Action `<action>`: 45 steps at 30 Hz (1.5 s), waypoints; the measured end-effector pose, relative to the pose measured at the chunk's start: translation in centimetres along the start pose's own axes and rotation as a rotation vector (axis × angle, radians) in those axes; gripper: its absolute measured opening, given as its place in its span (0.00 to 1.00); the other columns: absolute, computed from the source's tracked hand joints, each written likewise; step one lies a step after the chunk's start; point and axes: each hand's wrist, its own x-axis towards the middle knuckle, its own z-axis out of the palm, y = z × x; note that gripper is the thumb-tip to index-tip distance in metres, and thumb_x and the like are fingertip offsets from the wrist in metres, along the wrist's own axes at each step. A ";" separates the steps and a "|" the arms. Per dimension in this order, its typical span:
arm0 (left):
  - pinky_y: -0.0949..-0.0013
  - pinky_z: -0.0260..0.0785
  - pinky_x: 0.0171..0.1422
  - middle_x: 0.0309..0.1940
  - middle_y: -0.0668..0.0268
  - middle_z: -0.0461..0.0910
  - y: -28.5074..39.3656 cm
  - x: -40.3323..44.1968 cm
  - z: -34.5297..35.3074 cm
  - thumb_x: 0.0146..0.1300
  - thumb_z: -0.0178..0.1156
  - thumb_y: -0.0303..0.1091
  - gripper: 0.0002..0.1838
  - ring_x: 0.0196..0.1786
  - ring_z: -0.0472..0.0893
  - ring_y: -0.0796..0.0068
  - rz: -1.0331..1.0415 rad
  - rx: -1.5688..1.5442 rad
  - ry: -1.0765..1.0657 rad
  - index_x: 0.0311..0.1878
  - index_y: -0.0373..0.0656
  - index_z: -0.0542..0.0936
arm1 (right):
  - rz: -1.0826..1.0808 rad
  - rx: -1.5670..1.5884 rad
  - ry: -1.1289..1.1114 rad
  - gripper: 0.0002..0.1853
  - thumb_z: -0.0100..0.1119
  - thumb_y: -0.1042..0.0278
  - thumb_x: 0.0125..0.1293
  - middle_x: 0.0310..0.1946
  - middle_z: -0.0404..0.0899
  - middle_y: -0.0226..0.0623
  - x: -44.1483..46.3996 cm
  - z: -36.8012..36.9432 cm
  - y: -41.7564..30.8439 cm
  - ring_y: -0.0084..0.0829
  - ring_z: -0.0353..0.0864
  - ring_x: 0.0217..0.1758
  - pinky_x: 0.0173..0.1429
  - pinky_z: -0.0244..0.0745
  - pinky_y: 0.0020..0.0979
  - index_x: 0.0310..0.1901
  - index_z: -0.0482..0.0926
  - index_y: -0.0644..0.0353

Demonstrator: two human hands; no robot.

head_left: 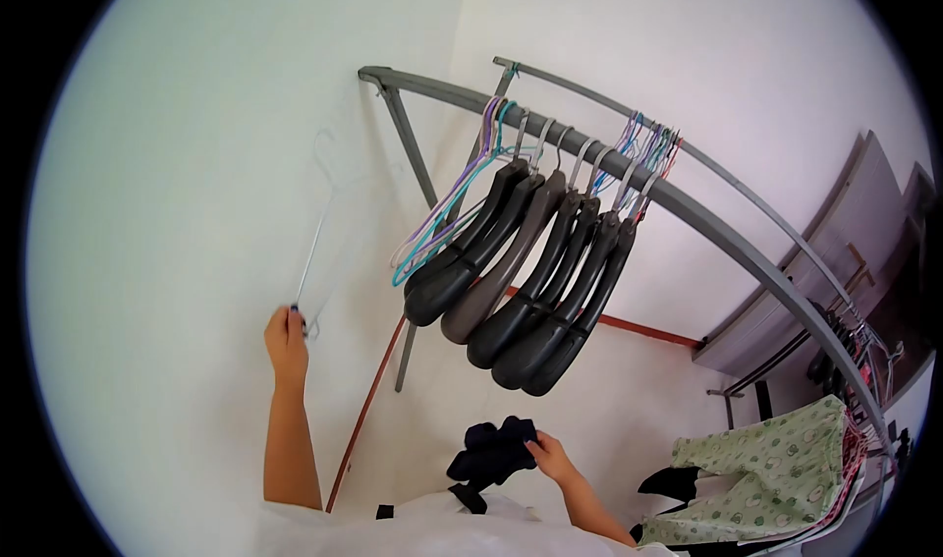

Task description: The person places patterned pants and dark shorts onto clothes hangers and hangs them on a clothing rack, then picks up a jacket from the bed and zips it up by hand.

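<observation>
My left hand (288,339) is raised at the left in front of the pale wall, its fingers closed on a thin wire clothes hanger (311,254). The hanger's upper part and hook look faint and blurred against the wall. Low in the middle, my right hand (552,457) pinches the edge of a bunched dark navy garment (489,451); its folds hide what kind it is. Above and between my hands, several thick black hangers (526,356) and thin coloured wire hangers (432,225) hang from a grey metal rail (742,241).
A second grey rail (732,174) with more coloured hangers (648,144) runs behind. Green patterned trousers (776,464) hang at the lower right. A grey door (805,262) stands at the right. A slanted metal leg (405,139) supports the rail near the wall.
</observation>
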 end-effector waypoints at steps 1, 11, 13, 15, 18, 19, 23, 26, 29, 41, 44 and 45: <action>0.74 0.53 0.23 0.15 0.69 0.63 -1.1 -1.6 -1.1 0.62 0.45 0.29 0.13 0.19 0.60 0.82 -0.052 0.024 0.010 0.21 0.36 0.66 | 0.013 -0.019 0.020 0.11 0.49 0.66 0.63 0.25 0.74 0.33 0.2 0.0 0.2 0.23 0.71 0.30 0.36 0.68 0.27 0.38 0.74 0.65; 0.67 0.50 0.22 0.12 0.59 0.59 -9.2 -16.1 -7.1 0.60 0.51 0.31 0.16 0.17 0.57 0.76 -0.288 0.426 -0.264 0.19 0.33 0.64 | 0.169 0.078 0.070 0.11 0.48 0.67 0.64 0.27 0.71 0.26 2.1 -0.1 -1.9 0.17 0.66 0.30 0.35 0.64 0.22 0.39 0.73 0.66; 0.65 0.53 0.22 0.12 0.57 0.62 -10.6 -18.3 -6.6 0.59 0.52 0.31 0.16 0.16 0.60 0.71 -0.289 0.497 -0.358 0.19 0.33 0.66 | 0.205 0.103 0.086 0.10 0.48 0.67 0.64 0.26 0.71 0.25 2.2 -0.7 -1.5 0.17 0.66 0.30 0.35 0.64 0.22 0.39 0.74 0.66; 0.64 0.55 0.23 0.12 0.56 0.65 -10.8 -20.3 -5.3 0.58 0.53 0.32 0.16 0.16 0.62 0.68 -0.359 0.455 -0.456 0.18 0.33 0.67 | 0.159 0.062 0.118 0.10 0.49 0.67 0.64 0.26 0.70 0.25 1.9 -1.3 0.1 0.17 0.65 0.29 0.34 0.63 0.22 0.38 0.73 0.66; 0.66 0.54 0.22 0.12 0.57 0.63 -12.5 -21.8 -2.1 0.57 0.53 0.30 0.14 0.16 0.62 0.68 -0.347 0.378 -0.617 0.18 0.33 0.67 | 0.158 0.061 0.210 0.09 0.50 0.68 0.63 0.25 0.69 0.24 0.8 -2.8 1.4 0.17 0.64 0.29 0.33 0.62 0.22 0.36 0.74 0.66; 0.66 0.54 0.22 0.12 0.57 0.63 -13.2 -22.7 -1.0 0.56 0.54 0.30 0.14 0.16 0.61 0.69 -0.392 0.276 -0.668 0.19 0.33 0.67 | 0.154 0.048 0.248 0.08 0.50 0.69 0.62 0.24 0.69 0.24 0.1 -3.6 2.2 0.17 0.64 0.29 0.33 0.62 0.22 0.35 0.74 0.65; 0.67 0.53 0.22 0.12 0.57 0.62 -8.6 -23.4 6.8 0.56 0.55 0.29 0.14 0.15 0.61 0.70 -0.213 0.191 -0.841 0.18 0.33 0.67 | -0.121 -0.061 0.432 0.06 0.53 0.73 0.58 0.29 0.73 0.28 -3.1 -6.8 3.8 0.21 0.69 0.35 0.42 0.65 0.23 0.35 0.76 0.64; 0.67 0.53 0.22 0.12 0.57 0.63 -5.0 -24.0 12.3 0.56 0.55 0.29 0.13 0.16 0.60 0.70 -0.115 0.107 -0.987 0.19 0.33 0.68 | -0.064 0.025 0.504 0.07 0.54 0.74 0.57 0.33 0.75 0.29 -6.2 -9.7 4.1 0.21 0.70 0.39 0.46 0.65 0.25 0.37 0.77 0.65; 0.67 0.53 0.22 0.12 0.57 0.63 -1.7 -25.9 17.4 0.56 0.55 0.29 0.13 0.16 0.59 0.70 -0.029 0.057 -1.117 0.19 0.33 0.68 | 0.126 0.202 0.518 0.08 0.53 0.73 0.57 0.32 0.75 0.27 -10.4 -12.6 4.2 0.20 0.71 0.37 0.44 0.66 0.24 0.38 0.77 0.65; 0.76 0.54 0.18 0.11 0.73 0.62 11.6 -43.3 31.4 0.61 0.52 0.31 0.16 0.14 0.63 0.85 0.015 -0.232 -1.656 0.18 0.37 0.66 | 0.218 0.422 1.034 0.06 0.52 0.70 0.59 0.20 0.69 0.26 -28.3 -19.9 6.3 0.17 0.66 0.25 0.29 0.63 0.23 0.28 0.70 0.61; 0.77 0.55 0.18 0.11 0.73 0.63 14.4 -47.6 32.5 0.61 0.52 0.31 0.16 0.14 0.64 0.86 0.036 -0.276 -1.744 0.18 0.37 0.67 | 0.186 0.427 1.135 0.05 0.51 0.72 0.58 0.25 0.70 0.29 -32.4 -21.1 7.6 0.18 0.66 0.26 0.30 0.64 0.23 0.34 0.69 0.61; 0.77 0.55 0.18 0.11 0.73 0.63 14.9 -48.7 33.0 0.61 0.52 0.31 0.16 0.14 0.64 0.86 0.054 -0.282 -1.774 0.18 0.37 0.67 | 0.158 0.419 1.189 0.06 0.51 0.73 0.57 0.27 0.70 0.30 -33.5 -21.5 7.9 0.18 0.67 0.26 0.30 0.64 0.23 0.36 0.68 0.61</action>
